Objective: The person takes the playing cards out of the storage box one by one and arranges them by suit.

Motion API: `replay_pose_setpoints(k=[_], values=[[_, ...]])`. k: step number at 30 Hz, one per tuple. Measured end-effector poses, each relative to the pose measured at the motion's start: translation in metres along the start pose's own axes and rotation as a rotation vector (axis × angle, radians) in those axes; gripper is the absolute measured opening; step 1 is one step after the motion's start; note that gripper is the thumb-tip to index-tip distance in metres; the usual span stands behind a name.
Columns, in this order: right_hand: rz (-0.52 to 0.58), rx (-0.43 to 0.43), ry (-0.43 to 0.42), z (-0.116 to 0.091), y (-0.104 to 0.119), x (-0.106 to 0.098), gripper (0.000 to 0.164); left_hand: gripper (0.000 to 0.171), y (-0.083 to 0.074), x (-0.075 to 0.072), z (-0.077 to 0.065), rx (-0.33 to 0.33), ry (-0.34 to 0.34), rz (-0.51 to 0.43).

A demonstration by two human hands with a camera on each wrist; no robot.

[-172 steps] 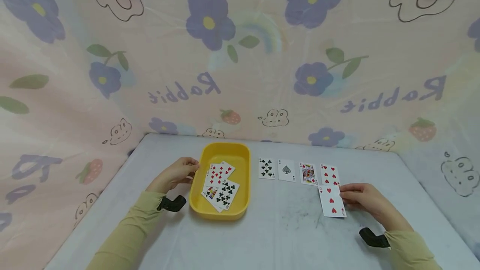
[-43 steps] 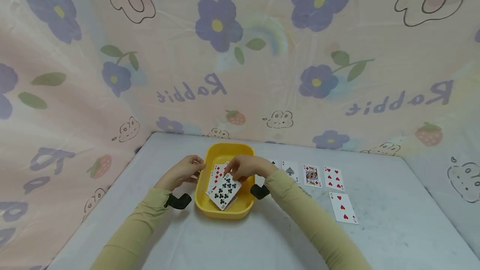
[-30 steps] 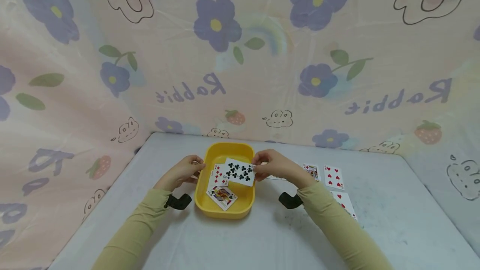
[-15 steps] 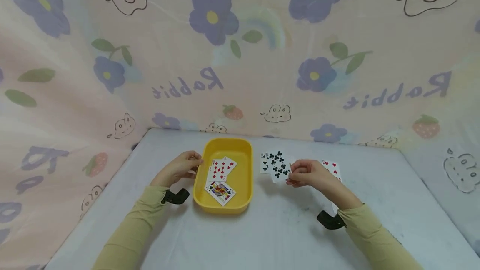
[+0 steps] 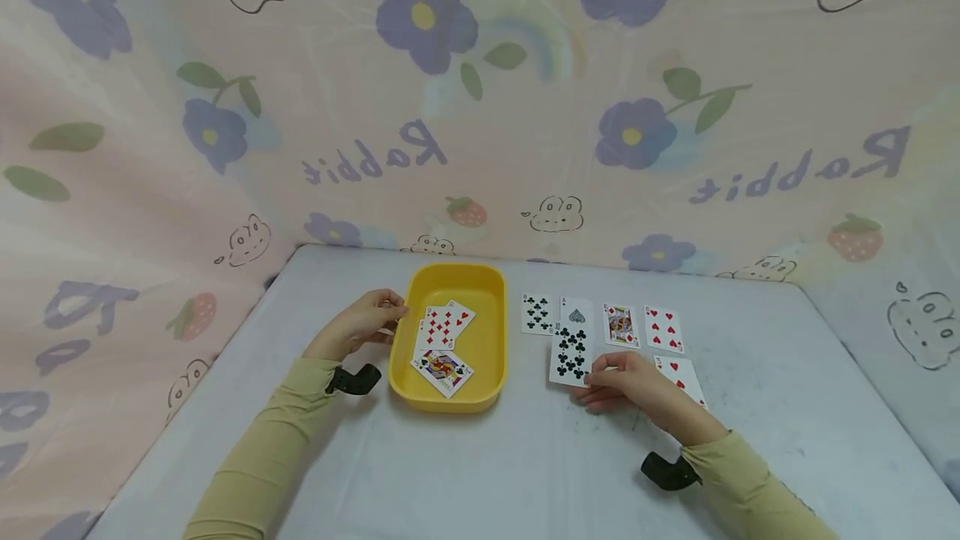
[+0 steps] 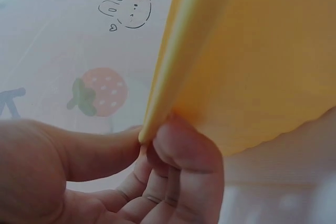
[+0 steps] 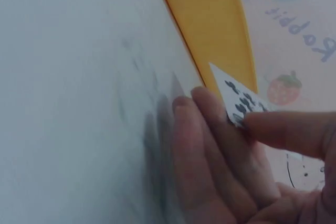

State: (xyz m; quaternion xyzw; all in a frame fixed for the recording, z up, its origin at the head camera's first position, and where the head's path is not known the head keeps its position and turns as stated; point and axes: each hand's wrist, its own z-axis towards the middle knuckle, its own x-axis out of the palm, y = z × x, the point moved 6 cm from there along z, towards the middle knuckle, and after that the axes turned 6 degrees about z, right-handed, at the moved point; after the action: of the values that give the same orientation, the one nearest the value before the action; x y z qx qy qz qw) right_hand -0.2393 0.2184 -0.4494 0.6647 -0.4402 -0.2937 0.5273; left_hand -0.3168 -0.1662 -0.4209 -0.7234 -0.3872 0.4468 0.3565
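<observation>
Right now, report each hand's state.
Left hand: grips the yellow tray rim.
Right hand: pinches the clubs card on the table.

- Landmark: the yellow tray (image 5: 495, 357). I see bare table (image 5: 525, 473) on its near side, open to either arm.
- Its left rim is taken by my left hand (image 5: 360, 327), gripping it.
- To its right a row of four cards (image 5: 600, 322) blocks the far strip; my right hand (image 5: 626, 382) and the clubs card (image 5: 572, 354) fill the gap nearer.
- Behind it, the patterned wall (image 5: 480, 148) closes the table.
</observation>
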Motion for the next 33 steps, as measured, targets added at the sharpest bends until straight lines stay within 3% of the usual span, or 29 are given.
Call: replay_pose_setpoints(k=[20, 33], values=[[-0.021, 0.077, -0.061, 0.024, -0.007, 0.024, 0.026, 0.021, 0.000, 0.000, 0.001, -0.030, -0.016, 0.019], [-0.025, 0.091, -0.090, 0.029, -0.010, 0.029, 0.020, 0.021, 0.000, 0.001, 0.002, -0.007, -0.012, 0.027]])
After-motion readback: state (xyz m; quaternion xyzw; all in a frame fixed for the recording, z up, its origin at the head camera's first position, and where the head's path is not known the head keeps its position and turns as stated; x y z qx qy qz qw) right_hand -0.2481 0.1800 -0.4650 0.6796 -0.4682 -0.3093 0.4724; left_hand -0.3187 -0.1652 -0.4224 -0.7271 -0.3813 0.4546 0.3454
